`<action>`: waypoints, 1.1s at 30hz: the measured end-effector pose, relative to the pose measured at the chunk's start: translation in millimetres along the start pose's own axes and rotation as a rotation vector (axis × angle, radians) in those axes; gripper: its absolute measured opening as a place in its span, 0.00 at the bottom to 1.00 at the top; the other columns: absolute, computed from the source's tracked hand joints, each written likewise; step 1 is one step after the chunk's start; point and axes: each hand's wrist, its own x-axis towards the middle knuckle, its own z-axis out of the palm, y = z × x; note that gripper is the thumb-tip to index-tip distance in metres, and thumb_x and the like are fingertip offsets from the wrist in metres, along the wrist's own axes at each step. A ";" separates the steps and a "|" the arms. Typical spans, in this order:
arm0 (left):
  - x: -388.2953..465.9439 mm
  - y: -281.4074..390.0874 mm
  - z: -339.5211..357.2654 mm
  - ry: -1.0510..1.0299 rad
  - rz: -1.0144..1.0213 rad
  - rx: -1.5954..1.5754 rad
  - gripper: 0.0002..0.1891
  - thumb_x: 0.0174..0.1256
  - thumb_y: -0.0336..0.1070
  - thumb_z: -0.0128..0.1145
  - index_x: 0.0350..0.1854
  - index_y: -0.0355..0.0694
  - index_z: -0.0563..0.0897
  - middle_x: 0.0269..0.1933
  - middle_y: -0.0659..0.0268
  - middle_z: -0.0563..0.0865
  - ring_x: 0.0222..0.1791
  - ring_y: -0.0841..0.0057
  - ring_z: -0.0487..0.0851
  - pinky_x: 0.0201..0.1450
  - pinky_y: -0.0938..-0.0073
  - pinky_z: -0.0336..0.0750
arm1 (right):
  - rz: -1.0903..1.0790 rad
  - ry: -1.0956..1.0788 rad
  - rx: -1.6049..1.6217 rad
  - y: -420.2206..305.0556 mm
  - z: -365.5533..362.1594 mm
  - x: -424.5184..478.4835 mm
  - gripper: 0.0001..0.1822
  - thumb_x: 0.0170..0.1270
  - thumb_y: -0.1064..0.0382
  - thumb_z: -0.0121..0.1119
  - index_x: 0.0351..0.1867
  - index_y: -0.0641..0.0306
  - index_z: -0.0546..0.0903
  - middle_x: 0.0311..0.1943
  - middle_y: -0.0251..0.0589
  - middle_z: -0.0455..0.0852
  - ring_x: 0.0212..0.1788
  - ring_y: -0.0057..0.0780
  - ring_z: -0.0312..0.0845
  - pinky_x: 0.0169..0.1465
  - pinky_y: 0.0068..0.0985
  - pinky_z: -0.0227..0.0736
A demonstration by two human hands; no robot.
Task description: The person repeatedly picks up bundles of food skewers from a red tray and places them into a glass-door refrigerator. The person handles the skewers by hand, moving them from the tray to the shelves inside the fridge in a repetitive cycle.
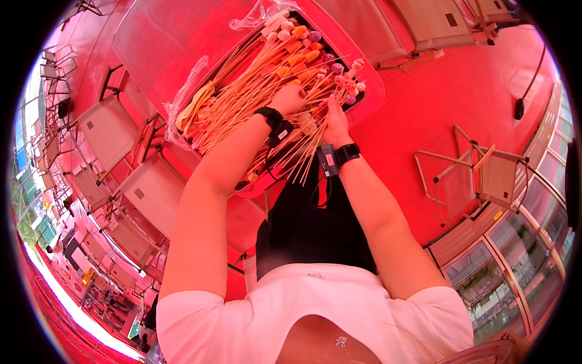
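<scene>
A plastic crate (373, 93) full of skewered food stands before me, its many thin wooden skewers (236, 98) lying side by side. Orange pieces (311, 56) and pale and purple balls (337, 68) sit on the skewers' far ends. My right hand (337, 123) is closed round a loose bunch of skewers, with pinkish and white pieces at its top. Over the crate, my left hand (290, 99) reaches in among the skewers with bent fingers; whether it grips one is hidden. Yellow flat pieces (195, 107) lie at the crate's left end.
Clear plastic wrap (186, 95) hangs over the crate's left rim. Folding chairs (109, 132) stand at the left, and another folding chair (491, 175) is on the red floor at the right. A glass-fronted cabinet (495, 277) is at the lower right.
</scene>
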 end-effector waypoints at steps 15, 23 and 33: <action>-13.2 14.5 -27.7 0.079 0.023 0.033 0.11 0.56 0.39 0.59 0.29 0.35 0.82 0.25 0.57 0.82 0.26 0.66 0.80 0.32 0.69 0.72 | 0.036 -0.042 0.010 -1.3 -0.2 -2.7 0.13 0.66 0.51 0.51 0.30 0.55 0.75 0.22 0.28 0.76 0.26 0.19 0.72 0.31 0.18 0.68; -40.4 42.5 -14.8 0.163 0.196 0.057 0.08 0.53 0.34 0.54 0.26 0.34 0.81 0.28 0.51 0.81 0.33 0.56 0.80 0.38 0.60 0.72 | 0.058 -0.216 0.142 2.0 15.8 -4.7 0.12 0.66 0.54 0.52 0.40 0.59 0.78 0.23 0.29 0.77 0.27 0.19 0.74 0.34 0.19 0.73; -99.7 61.5 -10.7 0.317 0.296 -0.076 0.10 0.54 0.33 0.53 0.35 0.34 0.81 0.34 0.51 0.81 0.36 0.55 0.79 0.40 0.62 0.73 | 0.105 -0.256 0.007 5.4 2.3 -8.2 0.12 0.66 0.52 0.52 0.33 0.58 0.75 0.25 0.30 0.77 0.28 0.22 0.74 0.33 0.19 0.72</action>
